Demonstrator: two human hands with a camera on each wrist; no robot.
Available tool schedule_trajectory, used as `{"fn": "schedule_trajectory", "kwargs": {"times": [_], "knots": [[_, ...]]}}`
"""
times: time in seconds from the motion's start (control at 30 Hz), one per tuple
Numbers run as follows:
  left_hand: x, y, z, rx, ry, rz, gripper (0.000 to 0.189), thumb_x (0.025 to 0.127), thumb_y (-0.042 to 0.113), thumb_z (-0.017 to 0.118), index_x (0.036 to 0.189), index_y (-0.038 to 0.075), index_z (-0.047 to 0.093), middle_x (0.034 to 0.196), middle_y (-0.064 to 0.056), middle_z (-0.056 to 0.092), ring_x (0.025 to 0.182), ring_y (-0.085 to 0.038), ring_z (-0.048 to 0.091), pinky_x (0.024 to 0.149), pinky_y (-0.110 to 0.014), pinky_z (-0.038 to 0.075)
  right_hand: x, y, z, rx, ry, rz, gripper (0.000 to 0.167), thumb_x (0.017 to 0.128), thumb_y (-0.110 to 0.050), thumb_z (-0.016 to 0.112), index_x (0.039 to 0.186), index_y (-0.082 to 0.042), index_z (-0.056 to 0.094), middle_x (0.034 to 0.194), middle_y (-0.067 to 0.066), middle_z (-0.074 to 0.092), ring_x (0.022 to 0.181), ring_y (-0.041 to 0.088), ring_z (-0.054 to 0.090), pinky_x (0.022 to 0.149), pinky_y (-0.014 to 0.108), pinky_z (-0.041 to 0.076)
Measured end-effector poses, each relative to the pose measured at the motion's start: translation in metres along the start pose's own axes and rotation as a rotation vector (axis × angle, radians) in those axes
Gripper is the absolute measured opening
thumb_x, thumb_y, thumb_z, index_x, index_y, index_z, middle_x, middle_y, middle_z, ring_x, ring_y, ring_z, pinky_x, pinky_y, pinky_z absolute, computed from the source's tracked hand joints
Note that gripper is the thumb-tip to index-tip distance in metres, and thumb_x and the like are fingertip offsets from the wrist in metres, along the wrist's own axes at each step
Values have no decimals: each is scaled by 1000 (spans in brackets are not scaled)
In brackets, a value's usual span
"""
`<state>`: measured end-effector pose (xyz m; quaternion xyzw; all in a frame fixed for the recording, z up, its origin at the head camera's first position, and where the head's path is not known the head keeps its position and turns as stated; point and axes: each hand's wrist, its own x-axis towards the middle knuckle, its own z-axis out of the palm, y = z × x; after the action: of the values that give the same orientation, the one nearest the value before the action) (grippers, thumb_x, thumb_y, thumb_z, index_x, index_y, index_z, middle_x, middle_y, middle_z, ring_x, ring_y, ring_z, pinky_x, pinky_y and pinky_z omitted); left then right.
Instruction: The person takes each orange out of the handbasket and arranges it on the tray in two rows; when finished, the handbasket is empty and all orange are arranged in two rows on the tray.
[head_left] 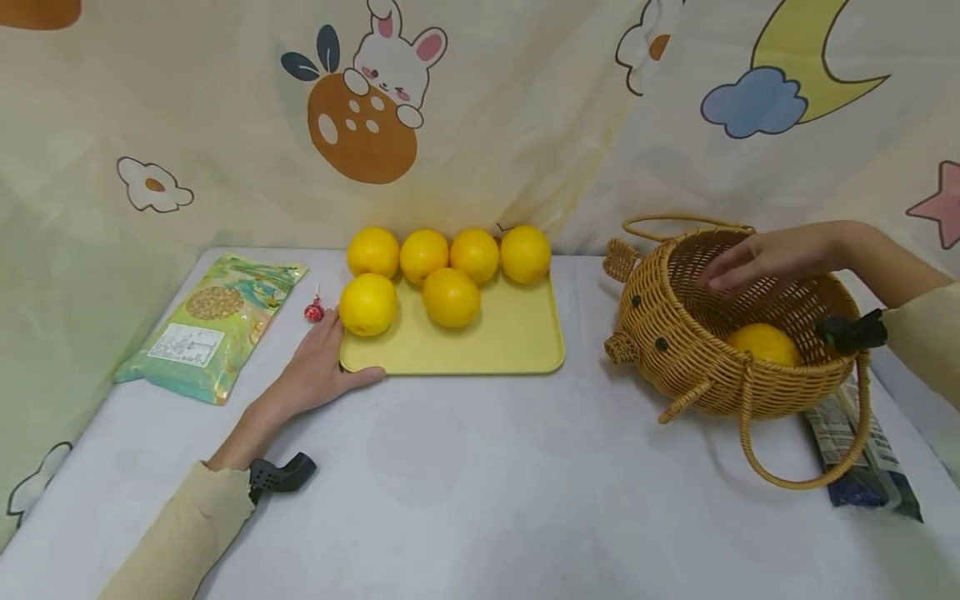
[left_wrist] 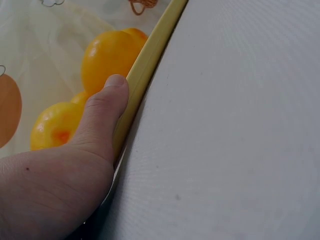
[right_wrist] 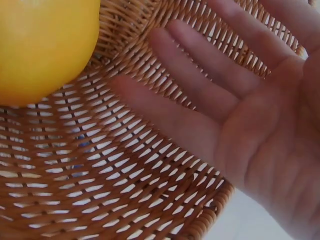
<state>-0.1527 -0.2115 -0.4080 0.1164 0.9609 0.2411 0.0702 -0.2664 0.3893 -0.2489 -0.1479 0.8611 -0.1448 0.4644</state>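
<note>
A yellow tray (head_left: 450, 354) bears several yellow-orange oranges (head_left: 452, 297), a row at the back and two in front. My left hand (head_left: 318, 367) rests at its front left corner, thumb laid straight along the front rim and fingers along the left side. In the left wrist view the thumb (left_wrist: 107, 107) touches the rim beside the oranges. At the right stands a wicker basket (head_left: 705, 350) with an animal face. My right hand (head_left: 780, 258) hovers in its mouth, fingers spread and holding nothing. One orange (right_wrist: 45, 47) lies inside the basket, apart from the fingers.
Left of the tray lies a green bag of grain (head_left: 217, 325). A red wrapped lollipop (head_left: 314, 311) is between bag and tray. Dark packets (head_left: 862, 458) lie partly beneath the basket at the right. The basket's front handle (head_left: 802, 483) hangs outward; a printed cloth (head_left: 525, 125) hangs behind.
</note>
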Motion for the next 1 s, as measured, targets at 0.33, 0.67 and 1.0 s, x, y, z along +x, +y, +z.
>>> {"fn": "schedule_trajectory", "kwargs": {"times": [0.33, 0.67, 1.0], "knots": [[0, -1, 1, 10, 28, 27, 113, 80, 60, 68, 156, 3, 6, 163, -22, 3, 149, -43, 6, 121, -59, 8, 6, 0, 10, 182, -225, 136, 71, 101, -41, 46, 153, -1, 18, 155, 38, 0, 138, 63, 8, 87, 65, 51], [1, -1, 2, 9, 19, 24, 114, 80, 63, 67, 156, 5, 4, 164, -20, 1, 150, -41, 5, 121, -59, 8, 11, 5, 15, 196, -296, 143, 73, 101, -38, 48, 154, -2, 15, 156, 36, 5, 139, 60, 14, 92, 67, 48], [-1, 1, 0, 8, 12, 5, 115, 80, 63, 67, 156, 5, 4, 163, -20, 1, 150, -42, 5, 121, -59, 8, 12, 6, 14, 203, -314, 153, 75, 99, -35, 51, 154, -1, 12, 156, 37, 4, 139, 56, 22, 94, 64, 48]]}}
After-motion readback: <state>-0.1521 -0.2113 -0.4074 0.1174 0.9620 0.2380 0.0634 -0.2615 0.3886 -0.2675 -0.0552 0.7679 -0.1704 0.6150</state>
